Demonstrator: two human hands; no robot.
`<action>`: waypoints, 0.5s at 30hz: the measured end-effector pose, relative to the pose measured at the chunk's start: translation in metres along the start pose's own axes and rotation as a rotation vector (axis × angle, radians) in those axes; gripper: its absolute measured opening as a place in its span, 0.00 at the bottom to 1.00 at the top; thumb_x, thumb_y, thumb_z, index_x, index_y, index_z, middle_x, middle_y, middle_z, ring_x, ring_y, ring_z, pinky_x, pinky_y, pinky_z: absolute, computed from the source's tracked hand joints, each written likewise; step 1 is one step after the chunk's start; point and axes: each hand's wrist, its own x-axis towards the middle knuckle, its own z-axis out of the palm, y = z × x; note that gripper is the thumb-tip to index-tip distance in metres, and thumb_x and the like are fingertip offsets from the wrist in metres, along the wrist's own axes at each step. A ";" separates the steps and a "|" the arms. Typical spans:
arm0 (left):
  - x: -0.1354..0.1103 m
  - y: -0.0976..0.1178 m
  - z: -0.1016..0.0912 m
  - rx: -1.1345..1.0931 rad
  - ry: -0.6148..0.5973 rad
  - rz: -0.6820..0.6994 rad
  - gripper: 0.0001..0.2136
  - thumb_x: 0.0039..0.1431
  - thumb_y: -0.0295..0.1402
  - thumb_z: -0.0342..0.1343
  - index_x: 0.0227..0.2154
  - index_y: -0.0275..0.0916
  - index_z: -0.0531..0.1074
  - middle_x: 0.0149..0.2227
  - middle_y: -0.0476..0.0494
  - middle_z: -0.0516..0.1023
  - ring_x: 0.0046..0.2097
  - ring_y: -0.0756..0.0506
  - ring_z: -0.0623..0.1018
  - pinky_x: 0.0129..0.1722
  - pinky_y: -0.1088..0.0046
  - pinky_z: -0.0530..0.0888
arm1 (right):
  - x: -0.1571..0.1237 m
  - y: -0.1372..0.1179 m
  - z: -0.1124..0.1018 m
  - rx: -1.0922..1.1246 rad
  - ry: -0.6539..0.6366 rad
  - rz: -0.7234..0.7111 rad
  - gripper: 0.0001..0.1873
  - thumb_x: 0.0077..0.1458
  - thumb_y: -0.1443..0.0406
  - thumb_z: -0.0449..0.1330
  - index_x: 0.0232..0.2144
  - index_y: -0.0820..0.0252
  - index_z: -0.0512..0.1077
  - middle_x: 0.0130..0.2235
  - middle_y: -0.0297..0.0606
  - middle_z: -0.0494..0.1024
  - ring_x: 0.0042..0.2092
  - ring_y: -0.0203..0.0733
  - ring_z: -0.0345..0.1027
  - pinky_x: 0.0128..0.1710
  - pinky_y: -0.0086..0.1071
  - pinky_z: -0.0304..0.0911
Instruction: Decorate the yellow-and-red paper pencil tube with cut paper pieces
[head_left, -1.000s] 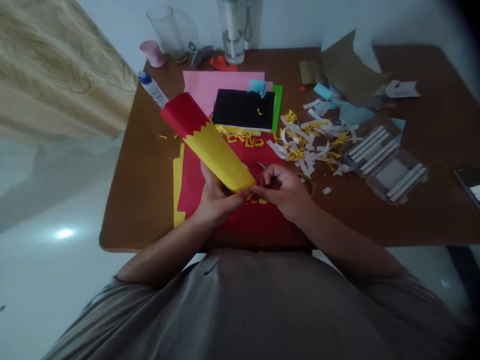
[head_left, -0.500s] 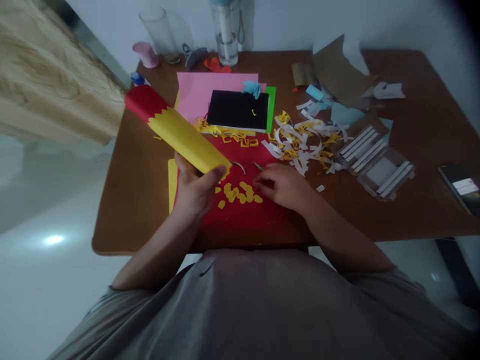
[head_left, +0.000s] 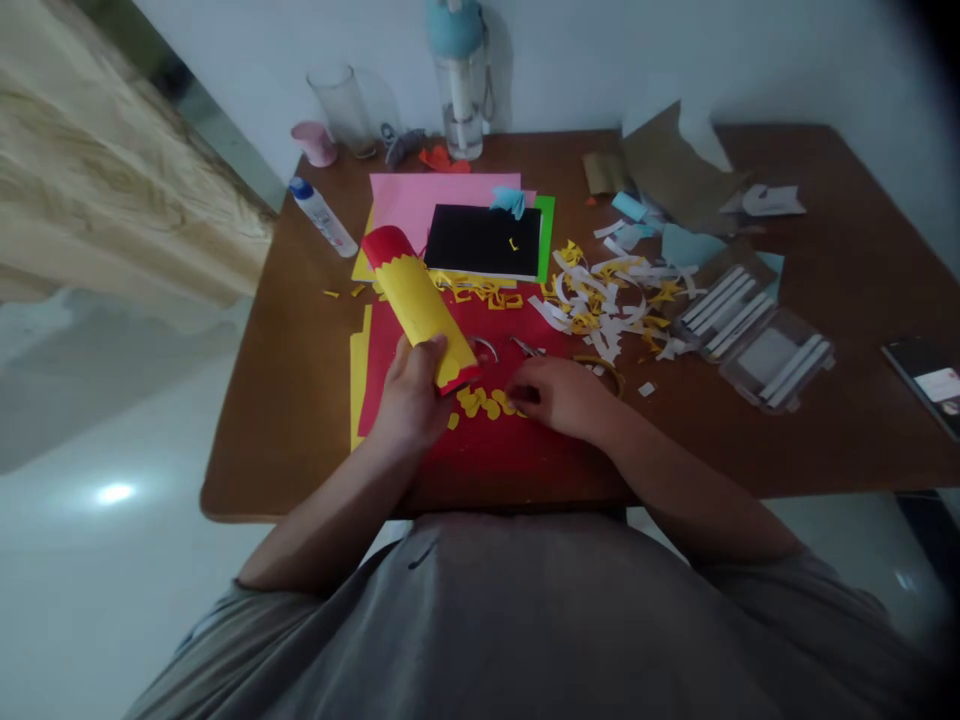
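A paper tube (head_left: 416,305), yellow with zigzag edges and red at its far end, is gripped in my left hand (head_left: 411,405). It is tilted, and its near end shows a red rim. My right hand (head_left: 561,398) hovers close to the small yellow paper pieces (head_left: 480,402), with thumb and fingers curled together. Whether a piece is between its fingertips is too small to see. Those pieces lie on a red sheet (head_left: 480,460). Just behind my right hand are a slim metal tool (head_left: 527,347) and a curved silvery thing (head_left: 487,348).
Behind the red sheet are a black pad (head_left: 480,240) and a pink sheet (head_left: 450,195). White and yellow paper scraps (head_left: 600,290) pile up at the right, beside an open plastic case (head_left: 772,360). A glue bottle (head_left: 322,218) lies back left; a water bottle (head_left: 461,100) stands behind.
My left hand has lowered the tube and drawn it in, turning its near end downward, so the glue bottle behind now shows. My right hand has moved down over the yellow pieces.
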 end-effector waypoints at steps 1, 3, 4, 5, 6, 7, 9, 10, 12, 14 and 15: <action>-0.001 0.000 0.001 -0.003 -0.004 -0.014 0.20 0.62 0.42 0.74 0.52 0.44 0.75 0.44 0.43 0.89 0.54 0.31 0.92 0.55 0.52 0.90 | 0.000 0.000 0.001 0.010 0.009 -0.001 0.08 0.68 0.68 0.72 0.48 0.55 0.89 0.49 0.45 0.91 0.50 0.53 0.84 0.47 0.38 0.69; -0.003 -0.001 0.003 -0.011 -0.021 -0.021 0.21 0.62 0.43 0.74 0.52 0.45 0.74 0.45 0.42 0.89 0.55 0.30 0.92 0.55 0.51 0.90 | -0.001 -0.001 0.001 0.033 0.018 -0.001 0.08 0.68 0.68 0.72 0.47 0.57 0.89 0.48 0.46 0.91 0.49 0.53 0.83 0.47 0.39 0.69; -0.005 -0.001 0.005 -0.012 -0.026 -0.020 0.21 0.62 0.44 0.75 0.52 0.45 0.74 0.46 0.41 0.89 0.55 0.30 0.92 0.54 0.51 0.90 | -0.001 -0.002 0.000 0.045 0.015 -0.002 0.07 0.68 0.68 0.72 0.47 0.57 0.89 0.48 0.47 0.90 0.49 0.52 0.83 0.47 0.39 0.69; -0.006 0.000 0.006 -0.014 -0.031 -0.021 0.22 0.62 0.44 0.75 0.52 0.45 0.74 0.48 0.41 0.90 0.56 0.30 0.91 0.54 0.51 0.90 | -0.002 -0.003 -0.001 0.059 0.009 -0.004 0.06 0.68 0.68 0.73 0.46 0.58 0.89 0.48 0.47 0.90 0.49 0.52 0.83 0.48 0.39 0.69; -0.007 0.000 0.007 -0.020 -0.040 -0.020 0.22 0.62 0.45 0.75 0.53 0.46 0.74 0.49 0.41 0.90 0.56 0.30 0.91 0.54 0.51 0.90 | -0.002 -0.003 -0.003 0.073 0.003 -0.005 0.05 0.68 0.68 0.73 0.45 0.58 0.89 0.47 0.47 0.90 0.49 0.52 0.83 0.48 0.39 0.69; -0.008 0.000 0.008 -0.030 -0.056 -0.018 0.23 0.62 0.44 0.75 0.54 0.46 0.74 0.51 0.40 0.90 0.57 0.30 0.91 0.55 0.51 0.90 | -0.002 -0.004 -0.004 0.088 -0.004 -0.006 0.04 0.68 0.67 0.74 0.44 0.59 0.89 0.47 0.47 0.90 0.48 0.52 0.83 0.48 0.39 0.70; -0.008 -0.001 0.009 -0.058 -0.097 -0.007 0.25 0.61 0.43 0.76 0.55 0.45 0.73 0.55 0.40 0.90 0.59 0.30 0.90 0.57 0.51 0.89 | -0.003 -0.004 -0.007 0.117 -0.010 -0.006 0.03 0.68 0.67 0.74 0.43 0.59 0.89 0.47 0.47 0.91 0.48 0.51 0.83 0.49 0.39 0.70; -0.008 -0.002 0.008 -0.069 -0.123 0.002 0.25 0.61 0.42 0.77 0.56 0.46 0.73 0.57 0.40 0.89 0.61 0.30 0.90 0.58 0.51 0.89 | -0.004 -0.004 -0.007 0.131 -0.009 -0.004 0.03 0.68 0.67 0.74 0.44 0.59 0.89 0.47 0.47 0.91 0.48 0.51 0.83 0.49 0.39 0.71; -0.008 -0.004 0.006 -0.068 -0.178 0.027 0.27 0.62 0.42 0.77 0.60 0.47 0.73 0.61 0.39 0.88 0.63 0.30 0.89 0.60 0.50 0.88 | -0.005 -0.003 -0.009 0.158 -0.005 0.001 0.03 0.69 0.67 0.73 0.44 0.58 0.89 0.46 0.46 0.91 0.48 0.51 0.84 0.50 0.41 0.72; -0.007 -0.005 0.004 -0.039 -0.231 0.057 0.30 0.65 0.44 0.76 0.65 0.48 0.72 0.64 0.37 0.86 0.65 0.29 0.87 0.63 0.47 0.87 | -0.006 -0.002 -0.010 0.185 0.001 0.006 0.04 0.70 0.67 0.73 0.43 0.57 0.90 0.46 0.45 0.92 0.48 0.52 0.85 0.50 0.42 0.74; -0.007 -0.005 0.003 -0.023 -0.254 0.069 0.31 0.66 0.45 0.75 0.66 0.49 0.71 0.64 0.37 0.86 0.66 0.29 0.87 0.63 0.46 0.87 | -0.006 -0.001 -0.012 0.199 0.001 0.009 0.05 0.70 0.67 0.72 0.43 0.56 0.90 0.46 0.45 0.92 0.48 0.52 0.86 0.50 0.42 0.75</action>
